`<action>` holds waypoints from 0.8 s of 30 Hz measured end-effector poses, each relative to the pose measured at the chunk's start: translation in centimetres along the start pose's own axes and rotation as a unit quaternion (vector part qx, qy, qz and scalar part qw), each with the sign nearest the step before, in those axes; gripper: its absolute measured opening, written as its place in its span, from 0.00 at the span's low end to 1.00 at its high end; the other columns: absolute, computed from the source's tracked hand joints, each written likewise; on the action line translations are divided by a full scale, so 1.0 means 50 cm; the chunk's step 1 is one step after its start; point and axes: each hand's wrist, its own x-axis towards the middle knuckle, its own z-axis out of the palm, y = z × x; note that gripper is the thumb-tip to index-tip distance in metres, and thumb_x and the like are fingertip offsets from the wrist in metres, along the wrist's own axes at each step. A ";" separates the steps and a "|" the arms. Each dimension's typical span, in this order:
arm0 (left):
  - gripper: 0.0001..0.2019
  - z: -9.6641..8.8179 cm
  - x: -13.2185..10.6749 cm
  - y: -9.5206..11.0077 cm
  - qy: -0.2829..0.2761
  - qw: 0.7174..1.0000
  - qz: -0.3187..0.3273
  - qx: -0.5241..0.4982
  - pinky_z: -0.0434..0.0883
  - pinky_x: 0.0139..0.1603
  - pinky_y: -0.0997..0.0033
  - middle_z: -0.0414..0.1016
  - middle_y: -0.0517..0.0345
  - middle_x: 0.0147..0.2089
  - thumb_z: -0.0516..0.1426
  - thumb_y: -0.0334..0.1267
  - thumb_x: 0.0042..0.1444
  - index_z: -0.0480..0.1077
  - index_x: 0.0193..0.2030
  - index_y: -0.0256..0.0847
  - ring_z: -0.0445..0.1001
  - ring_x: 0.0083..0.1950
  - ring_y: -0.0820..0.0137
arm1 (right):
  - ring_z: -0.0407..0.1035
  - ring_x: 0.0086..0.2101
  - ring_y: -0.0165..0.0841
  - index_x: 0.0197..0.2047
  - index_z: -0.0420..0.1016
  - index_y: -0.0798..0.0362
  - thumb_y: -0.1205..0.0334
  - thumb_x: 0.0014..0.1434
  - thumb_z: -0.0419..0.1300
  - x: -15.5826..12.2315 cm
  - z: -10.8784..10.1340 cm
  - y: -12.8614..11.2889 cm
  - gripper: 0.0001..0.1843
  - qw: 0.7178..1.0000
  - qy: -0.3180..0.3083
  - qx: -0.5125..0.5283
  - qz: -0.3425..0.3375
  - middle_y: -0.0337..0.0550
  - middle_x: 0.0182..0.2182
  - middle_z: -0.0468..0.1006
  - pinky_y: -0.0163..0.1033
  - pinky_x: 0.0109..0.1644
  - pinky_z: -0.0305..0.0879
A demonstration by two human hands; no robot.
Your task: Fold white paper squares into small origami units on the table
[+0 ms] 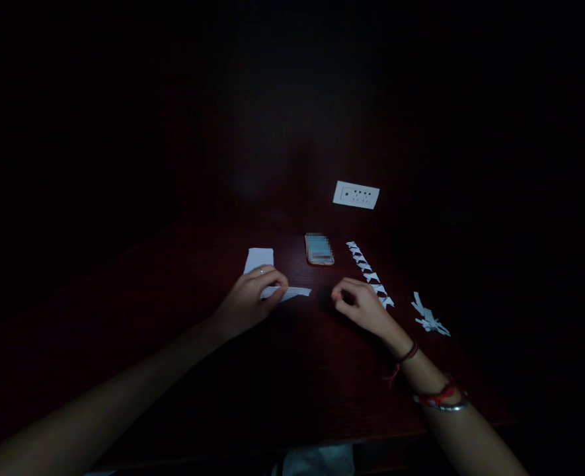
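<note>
Head view: my left hand (247, 299) pinches a white paper piece (300, 291) between thumb and fingers, over the table (173, 291); the free end of the piece points right, toward my other hand. My right hand (365, 307) is curled, thumb and fingertips pressed together, well clear of the paper piece. A white sheet (259, 259) lies just beyond my left hand, which partly covers its near edge. A phone (318, 248), screen up, lies beyond the gap between my hands. To its right, a row of folded paper pieces (366, 268) runs toward me, its near end just behind my right hand. Farther right, loose paper strips (428, 319) lie in a pile. A socket plate (356, 195) is mounted on the wall behind.
</note>
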 end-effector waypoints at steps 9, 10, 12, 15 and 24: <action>0.07 0.021 0.001 0.017 -0.028 0.999 0.012 -0.016 0.61 0.37 0.72 0.64 0.60 0.31 0.46 0.35 0.55 0.63 0.31 0.39 0.63 0.34 0.73 | 0.62 0.31 0.29 0.34 0.66 0.55 0.64 0.51 0.52 0.005 0.010 -0.038 0.06 0.999 0.012 0.022 -0.022 0.41 0.29 0.68 0.34 0.35 0.58; 0.07 0.023 0.002 0.023 -0.030 0.999 0.014 -0.015 0.61 0.38 0.72 0.64 0.60 0.31 0.46 0.35 0.55 0.63 0.31 0.39 0.63 0.34 0.72 | 0.62 0.32 0.29 0.35 0.66 0.54 0.63 0.51 0.53 0.006 0.014 -0.047 0.07 0.999 0.003 0.017 -0.030 0.41 0.30 0.67 0.34 0.37 0.58; 0.07 0.025 0.004 0.030 -0.034 0.999 0.023 -0.015 0.61 0.39 0.71 0.64 0.60 0.32 0.46 0.35 0.55 0.63 0.31 0.40 0.63 0.35 0.72 | 0.61 0.33 0.29 0.34 0.67 0.54 0.64 0.53 0.51 0.010 0.021 -0.060 0.06 0.999 -0.007 0.000 -0.043 0.40 0.29 0.67 0.34 0.38 0.57; 0.07 0.024 0.004 0.033 -0.039 0.999 0.036 -0.011 0.61 0.39 0.71 0.64 0.60 0.32 0.45 0.34 0.55 0.63 0.32 0.40 0.63 0.36 0.72 | 0.60 0.31 0.28 0.30 0.67 0.54 0.66 0.54 0.49 0.011 0.025 -0.063 0.07 0.998 -0.010 -0.026 -0.056 0.40 0.27 0.67 0.35 0.38 0.56; 0.07 0.021 0.002 0.010 -0.028 0.999 0.030 0.010 0.61 0.38 0.72 0.64 0.59 0.34 0.45 0.35 0.55 0.63 0.34 0.39 0.63 0.36 0.72 | 0.59 0.33 0.31 0.31 0.67 0.55 0.66 0.55 0.48 0.002 0.002 -0.049 0.08 0.991 0.003 -0.116 -0.068 0.42 0.29 0.68 0.38 0.39 0.53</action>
